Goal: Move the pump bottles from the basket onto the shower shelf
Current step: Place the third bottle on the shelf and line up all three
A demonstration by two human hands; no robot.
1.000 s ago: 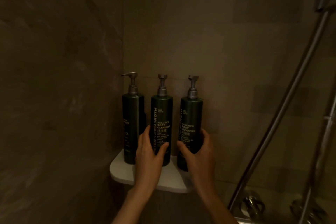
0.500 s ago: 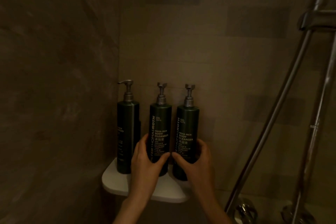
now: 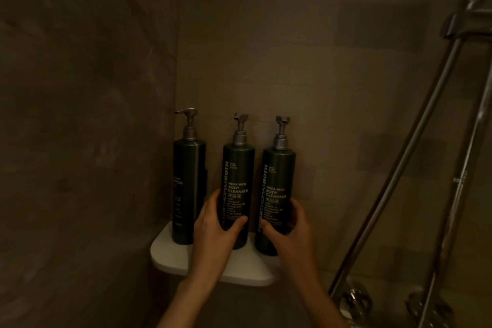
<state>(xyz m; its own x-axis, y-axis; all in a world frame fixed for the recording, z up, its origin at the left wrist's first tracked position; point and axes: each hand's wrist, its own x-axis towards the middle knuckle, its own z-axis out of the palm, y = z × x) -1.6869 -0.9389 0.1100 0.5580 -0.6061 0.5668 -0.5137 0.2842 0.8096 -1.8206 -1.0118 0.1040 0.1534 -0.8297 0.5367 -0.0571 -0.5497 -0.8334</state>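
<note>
Left hand (image 3: pixel 213 231) gripping middle bottle (image 3: pixel 238 181), right hand (image 3: pixel 291 231) gripping right bottle (image 3: pixel 278 184), three upright on white shelf (image 3: pixel 170 253)

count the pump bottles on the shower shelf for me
3, all upright in a row on the white shelf: left bottle in the corner, untouched; middle bottle held by the left hand; right bottle held by the right hand. None seems hidden.

Dim, probably hotel bathroom shower, tiled walls (image 3: pixel 266 48), corner shelf (image 3: pixel 170 253), chrome shower rail (image 3: pixel 415 152)
</note>
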